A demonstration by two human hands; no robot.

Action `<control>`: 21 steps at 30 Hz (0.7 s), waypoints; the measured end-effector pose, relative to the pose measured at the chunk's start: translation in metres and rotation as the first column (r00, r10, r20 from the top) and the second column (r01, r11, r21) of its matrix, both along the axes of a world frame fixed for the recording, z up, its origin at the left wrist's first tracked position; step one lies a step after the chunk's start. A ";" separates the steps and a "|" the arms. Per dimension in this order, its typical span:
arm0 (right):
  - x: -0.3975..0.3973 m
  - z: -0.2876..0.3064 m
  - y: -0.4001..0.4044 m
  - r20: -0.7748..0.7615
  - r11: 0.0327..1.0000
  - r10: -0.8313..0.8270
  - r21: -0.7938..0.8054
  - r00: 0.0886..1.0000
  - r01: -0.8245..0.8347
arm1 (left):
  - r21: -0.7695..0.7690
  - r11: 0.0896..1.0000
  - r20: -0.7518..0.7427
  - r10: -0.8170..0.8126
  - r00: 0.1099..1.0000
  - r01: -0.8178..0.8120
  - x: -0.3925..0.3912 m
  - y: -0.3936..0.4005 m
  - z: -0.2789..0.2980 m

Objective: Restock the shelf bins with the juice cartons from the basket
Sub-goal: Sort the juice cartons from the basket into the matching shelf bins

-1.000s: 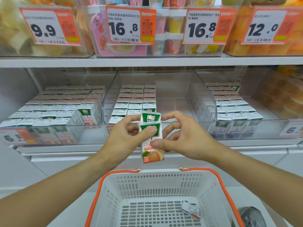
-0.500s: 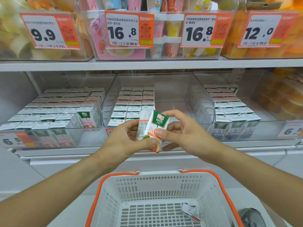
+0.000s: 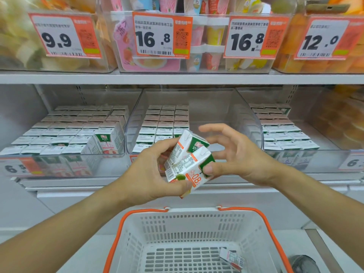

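Note:
Two small white-and-green juice cartons (image 3: 187,160) lie tilted between my hands, above the basket and in front of the middle shelf bin (image 3: 226,123). My left hand (image 3: 151,172) grips them from the left and below. My right hand (image 3: 234,154) touches the lower carton with its thumb while its fingers are spread apart. The white basket (image 3: 177,219) with an orange rim stands below, with one carton (image 3: 231,259) lying on its floor. The middle bin holds rows of cartons (image 3: 163,123) on its left side; its right side is bare.
A left bin (image 3: 65,164) is full of cartons and a right bin (image 3: 295,160) is partly filled. The upper shelf (image 3: 177,77) carries clear bins of cups and snacks with price tags. A dark round object (image 3: 303,263) lies right of the basket.
The cartons have tipped from upright to lying on a slant, with their side panels facing me. My right hand's fingers have spread open, leaving mainly the thumb on the cartons.

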State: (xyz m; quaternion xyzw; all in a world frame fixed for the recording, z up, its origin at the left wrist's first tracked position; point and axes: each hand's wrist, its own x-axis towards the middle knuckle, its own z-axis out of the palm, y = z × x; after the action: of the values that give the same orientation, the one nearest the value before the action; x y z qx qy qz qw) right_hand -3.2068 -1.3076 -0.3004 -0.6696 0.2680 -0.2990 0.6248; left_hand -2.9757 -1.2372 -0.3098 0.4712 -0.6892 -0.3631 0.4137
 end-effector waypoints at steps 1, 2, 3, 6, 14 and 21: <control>0.000 0.001 -0.001 -0.025 0.999 -0.004 -0.041 1.000 0.003 | -0.026 1.000 0.043 0.005 0.999 -0.004 0.001 0.000 0.000; 0.000 0.002 -0.001 -0.055 0.996 -0.010 -0.088 0.998 0.005 | -0.053 0.999 0.092 0.012 0.996 -0.007 0.002 -0.001 0.000; 0.000 0.003 -0.001 -0.085 0.991 -0.017 -0.130 0.996 0.006 | -0.078 0.997 0.137 0.016 0.990 -0.006 0.002 -0.001 -0.001; 0.002 0.004 0.001 -0.173 0.979 -0.043 -0.205 0.984 0.007 | -0.112 0.994 0.247 0.032 0.969 -0.004 0.003 -0.002 -0.002; 0.005 0.009 0.007 -0.205 0.951 -0.161 -0.294 0.965 0.096 | -0.191 0.981 0.236 0.061 0.970 -0.016 0.005 -0.004 -0.003; 0.009 0.010 0.009 0.056 0.894 -0.301 -0.331 0.952 0.303 | -0.026 0.996 -0.312 0.068 0.948 -0.080 -0.007 -0.009 -0.004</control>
State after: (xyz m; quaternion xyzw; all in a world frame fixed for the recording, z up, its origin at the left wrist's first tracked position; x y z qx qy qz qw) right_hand -3.1979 -1.2991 -0.2900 -0.7159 0.3128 -0.4347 0.4480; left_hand -2.9828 -1.2458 -0.3134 0.4257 -0.6041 -0.4038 0.5393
